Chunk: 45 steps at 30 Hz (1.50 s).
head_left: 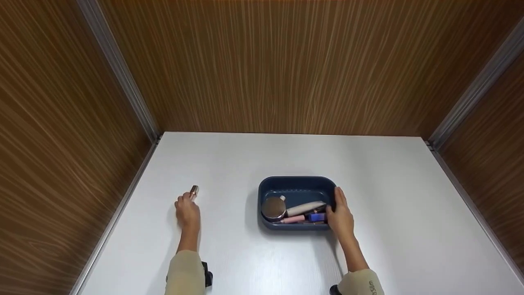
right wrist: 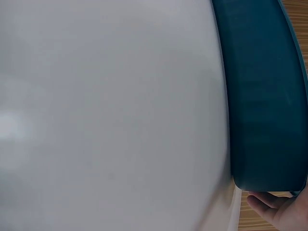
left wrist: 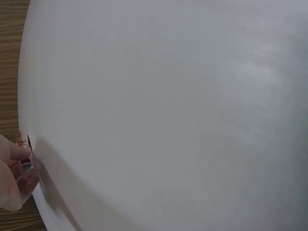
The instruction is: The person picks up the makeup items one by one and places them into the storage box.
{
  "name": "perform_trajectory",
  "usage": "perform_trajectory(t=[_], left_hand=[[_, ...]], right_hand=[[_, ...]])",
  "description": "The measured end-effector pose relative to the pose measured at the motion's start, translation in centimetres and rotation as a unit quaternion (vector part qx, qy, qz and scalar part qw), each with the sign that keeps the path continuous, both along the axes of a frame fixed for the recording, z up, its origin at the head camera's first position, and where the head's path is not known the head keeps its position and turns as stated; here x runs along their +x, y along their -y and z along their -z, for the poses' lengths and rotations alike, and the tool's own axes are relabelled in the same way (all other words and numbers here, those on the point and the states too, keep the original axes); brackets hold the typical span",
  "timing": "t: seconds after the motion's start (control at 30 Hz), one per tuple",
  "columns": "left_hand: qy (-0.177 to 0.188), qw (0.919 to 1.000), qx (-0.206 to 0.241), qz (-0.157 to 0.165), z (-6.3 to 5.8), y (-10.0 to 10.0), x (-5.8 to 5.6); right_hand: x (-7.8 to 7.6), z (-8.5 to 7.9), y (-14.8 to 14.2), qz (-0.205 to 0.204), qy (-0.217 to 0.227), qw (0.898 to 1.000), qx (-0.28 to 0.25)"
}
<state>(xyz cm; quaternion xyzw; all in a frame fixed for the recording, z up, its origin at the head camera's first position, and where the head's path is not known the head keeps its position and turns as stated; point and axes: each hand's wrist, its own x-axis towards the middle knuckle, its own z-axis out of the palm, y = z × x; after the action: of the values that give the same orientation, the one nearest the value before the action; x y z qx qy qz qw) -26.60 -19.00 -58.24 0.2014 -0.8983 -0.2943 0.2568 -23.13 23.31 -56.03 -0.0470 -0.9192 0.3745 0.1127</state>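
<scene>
At the left of the table, my left hand (head_left: 188, 211) pinches a small shiny lipstick tube (head_left: 194, 190), its metallic end pointing away from me. In the left wrist view, fingertips (left wrist: 19, 153) and part of the clear and pinkish tube (left wrist: 28, 168) show at the edge. A dark blue bin (head_left: 297, 226) stands near the middle. My right hand (head_left: 343, 219) grips its right wall, thumb over the rim and fingers along the outside. Inside lie a round compact (head_left: 273, 208), a pale tube (head_left: 305, 208), a pink tube (head_left: 293, 219) and a blue item (head_left: 317, 217).
The white table (head_left: 229, 266) carries the bin. Wood-grain panels (head_left: 286, 65) stand at the back and on both sides, with metal strips (head_left: 123, 73) at the corners. Other small dark items in the bin are partly hidden.
</scene>
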Motion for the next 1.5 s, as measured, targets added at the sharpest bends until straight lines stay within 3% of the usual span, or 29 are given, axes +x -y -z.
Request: perform_trajectory(t=[0.3, 1.0, 1.5], left_hand=[[-0.023, 0.9994, 0.024, -0.006, -0.7, -0.7, 0.4], [-0.052, 0.9971, 0.016, 0.053, -1.7, -3.0, 1.8], [-0.047, 0.9939, 0.025, 0.096, -2.6, -5.0, 3.0]], right_hand=[[0.1, 0.1, 0.1, -0.003, -0.010, 1.000, -0.002], [0.1, 0.2, 0.1, -0.003, -0.024, 1.000, 0.012], [-0.1, 0.2, 0.1, 0.000, -0.012, 1.000, 0.003]])
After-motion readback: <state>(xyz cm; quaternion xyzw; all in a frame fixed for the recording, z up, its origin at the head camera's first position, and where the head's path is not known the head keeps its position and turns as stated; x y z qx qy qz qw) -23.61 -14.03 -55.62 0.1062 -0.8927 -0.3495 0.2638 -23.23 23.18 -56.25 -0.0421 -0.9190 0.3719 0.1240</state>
